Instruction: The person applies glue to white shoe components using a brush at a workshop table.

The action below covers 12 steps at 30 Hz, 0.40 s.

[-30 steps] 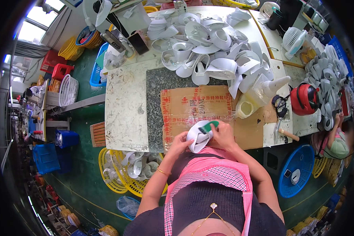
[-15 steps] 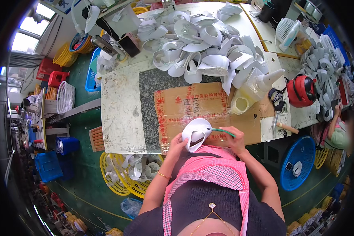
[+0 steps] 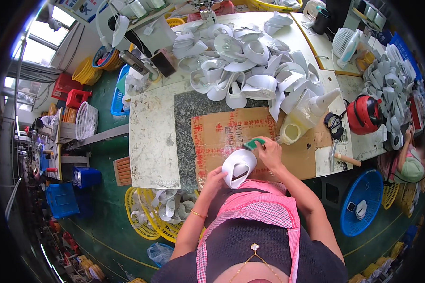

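My left hand (image 3: pixel 215 179) is closed on the rim of a white shoe upper (image 3: pixel 230 166), held at the table's near edge. A dark strip shows inside its opening. Beyond it, slightly to the right, my right hand (image 3: pixel 270 153) grips a green-handled brush (image 3: pixel 254 143) above the cardboard; the brush's tip is blurred and partly hidden by the fingers. Red-printed tape covers much of the flattened cardboard sheet (image 3: pixel 212 129) beneath. Standing right of that hand is a translucent yellowish plastic container (image 3: pixel 301 117) with an open round mouth.
A large heap of white shoe uppers (image 3: pixel 250 61) covers the table's far side. At the right are a hammer (image 3: pixel 347 160), a red rounded appliance (image 3: pixel 364 114) and a small fan (image 3: pixel 347 45). Yellow baskets (image 3: pixel 161 221) with more uppers stand below the near edge. Another person sits far right.
My right hand has moved away from me and a little left, lifting the brush off the shoe upper. My left hand still holds the upper. The whole view has shifted slightly.
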{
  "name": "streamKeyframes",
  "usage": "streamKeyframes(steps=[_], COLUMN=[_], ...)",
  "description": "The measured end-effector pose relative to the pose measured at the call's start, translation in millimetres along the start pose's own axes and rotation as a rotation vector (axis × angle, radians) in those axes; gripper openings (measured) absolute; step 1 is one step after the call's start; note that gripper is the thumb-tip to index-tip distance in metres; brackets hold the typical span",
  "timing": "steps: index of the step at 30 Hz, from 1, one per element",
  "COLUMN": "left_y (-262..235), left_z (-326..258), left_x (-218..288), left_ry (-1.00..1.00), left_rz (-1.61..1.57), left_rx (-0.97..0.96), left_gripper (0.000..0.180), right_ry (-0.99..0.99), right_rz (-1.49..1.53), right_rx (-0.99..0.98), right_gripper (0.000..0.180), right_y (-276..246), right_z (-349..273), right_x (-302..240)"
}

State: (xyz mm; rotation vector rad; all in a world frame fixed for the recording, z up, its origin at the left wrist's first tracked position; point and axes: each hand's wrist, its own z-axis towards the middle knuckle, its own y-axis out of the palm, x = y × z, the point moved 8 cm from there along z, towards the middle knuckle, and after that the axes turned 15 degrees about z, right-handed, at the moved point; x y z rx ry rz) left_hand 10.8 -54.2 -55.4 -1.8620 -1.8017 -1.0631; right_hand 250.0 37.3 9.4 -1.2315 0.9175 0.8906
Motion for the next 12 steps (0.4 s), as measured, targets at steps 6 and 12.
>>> streamKeyframes(steps=[6, 12], left_y=[4.1, -1.2], left_z=[-0.4, -20.9], left_x=[10.5, 61.8], left_ry=[0.050, 0.364], left_rz=[0.061, 0.043], left_rx=[-0.005, 0.102], left_gripper=[0.031, 0.031], right_ry=[-0.008, 0.091], right_rz=[-0.020, 0.185], right_rx=[-0.183, 0.336], right_gripper=[0.018, 0.022], right_y=[17.7, -104.2], right_z=[-17.5, -17.1], right_x=[-9.8, 7.8])
